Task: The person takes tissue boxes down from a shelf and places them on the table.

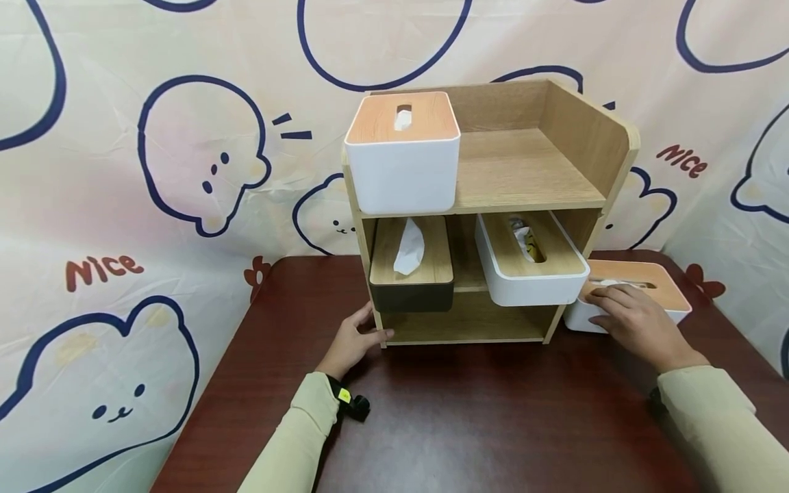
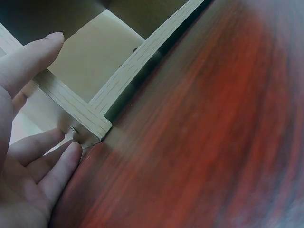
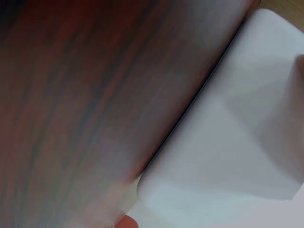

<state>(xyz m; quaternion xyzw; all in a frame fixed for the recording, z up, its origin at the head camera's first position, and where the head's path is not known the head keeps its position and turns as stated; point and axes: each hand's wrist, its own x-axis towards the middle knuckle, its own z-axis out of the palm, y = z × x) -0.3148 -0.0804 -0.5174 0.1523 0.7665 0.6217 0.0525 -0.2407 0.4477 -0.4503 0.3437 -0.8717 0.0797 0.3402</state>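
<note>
Backdrop [image 1: 394,34]: pale, 12 o'clock
Bear drawing [image 1: 117,387]: blue-outlined, 8 o'clock
Lettering [image 1: 105,271]: red "Nice", 9 o'clock
Tabletop [image 1: 481,424]: reddish-brown, 6 o'clock

Your head view is bright and evenly lit, with a soft sheen on the bench [image 1: 444,411] at six o'clock and shade in the lower bays of the shelf [image 1: 524,164]. You get a hazy left wrist view, pale glare toward four o'clock, darkness around eleven. Your right wrist view is dimmer and blurred across the bench, darkest toward ten; a soft shadow crosses the white box [image 3: 204,142] at three, and it washes out at five.
</note>
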